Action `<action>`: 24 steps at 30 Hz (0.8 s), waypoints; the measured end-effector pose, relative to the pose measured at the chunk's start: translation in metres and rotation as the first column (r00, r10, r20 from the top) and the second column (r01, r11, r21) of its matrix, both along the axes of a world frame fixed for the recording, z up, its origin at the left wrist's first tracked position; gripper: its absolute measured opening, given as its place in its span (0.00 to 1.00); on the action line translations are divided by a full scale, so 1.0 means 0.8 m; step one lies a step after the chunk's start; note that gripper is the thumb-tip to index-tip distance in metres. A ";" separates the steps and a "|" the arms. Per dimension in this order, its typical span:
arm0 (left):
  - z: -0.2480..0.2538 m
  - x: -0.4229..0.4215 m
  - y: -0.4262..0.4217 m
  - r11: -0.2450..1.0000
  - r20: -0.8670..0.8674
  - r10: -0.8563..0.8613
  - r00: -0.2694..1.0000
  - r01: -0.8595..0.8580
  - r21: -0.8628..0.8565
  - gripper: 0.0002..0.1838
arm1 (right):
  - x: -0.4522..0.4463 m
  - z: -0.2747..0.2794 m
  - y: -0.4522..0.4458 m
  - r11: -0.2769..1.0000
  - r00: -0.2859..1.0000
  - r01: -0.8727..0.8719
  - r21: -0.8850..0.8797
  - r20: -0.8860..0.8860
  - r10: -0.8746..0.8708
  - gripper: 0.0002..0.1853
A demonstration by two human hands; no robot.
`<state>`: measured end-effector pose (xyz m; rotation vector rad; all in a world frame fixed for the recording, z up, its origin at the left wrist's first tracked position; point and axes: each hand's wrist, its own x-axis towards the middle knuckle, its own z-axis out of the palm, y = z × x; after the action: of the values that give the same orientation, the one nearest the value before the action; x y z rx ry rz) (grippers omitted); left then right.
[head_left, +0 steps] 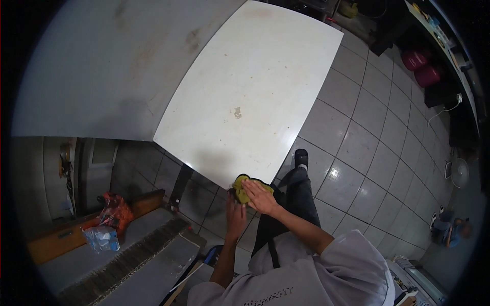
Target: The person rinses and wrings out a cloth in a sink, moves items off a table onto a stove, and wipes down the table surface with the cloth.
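Note:
A yellow-green cloth with a dark border is folded over the near corner of a white tabletop. My right hand holds the cloth there, its fingers laid along the top. Close by on the left, my left hand reaches up to the cloth's lower edge with its fingers extended. Whether those fingertips touch the cloth or the table's underside I cannot tell. Small brown specks dot the white surface, and a larger worn patch shows near its middle.
A grey stained surface adjoins the table on the left. Below it, a red plastic bag and a clear bag lie by a wooden board. Grey floor tiles extend rightward; another person is at far right.

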<state>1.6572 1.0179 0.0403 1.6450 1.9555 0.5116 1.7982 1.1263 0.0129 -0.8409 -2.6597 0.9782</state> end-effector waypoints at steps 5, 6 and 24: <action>-0.022 0.032 0.081 0.998 0.035 -0.005 0.999 0.003 0.056 0.24 | 0.006 -0.011 0.047 0.981 0.980 0.181 0.075 0.073 -0.187 0.41; -0.025 0.033 0.097 0.998 0.005 -0.039 0.999 0.038 0.050 0.23 | 0.011 -0.011 0.060 0.972 0.972 0.217 0.084 0.078 -0.224 0.41; -0.047 0.128 0.426 0.955 -0.160 -0.292 0.943 0.298 0.012 0.25 | 0.135 -0.018 0.371 0.888 0.902 0.432 0.154 -0.086 -0.424 0.39</action>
<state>1.7592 1.3589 0.0029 2.0113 1.7667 0.3100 1.9065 1.4232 -0.0015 -1.2693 -2.3184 0.6415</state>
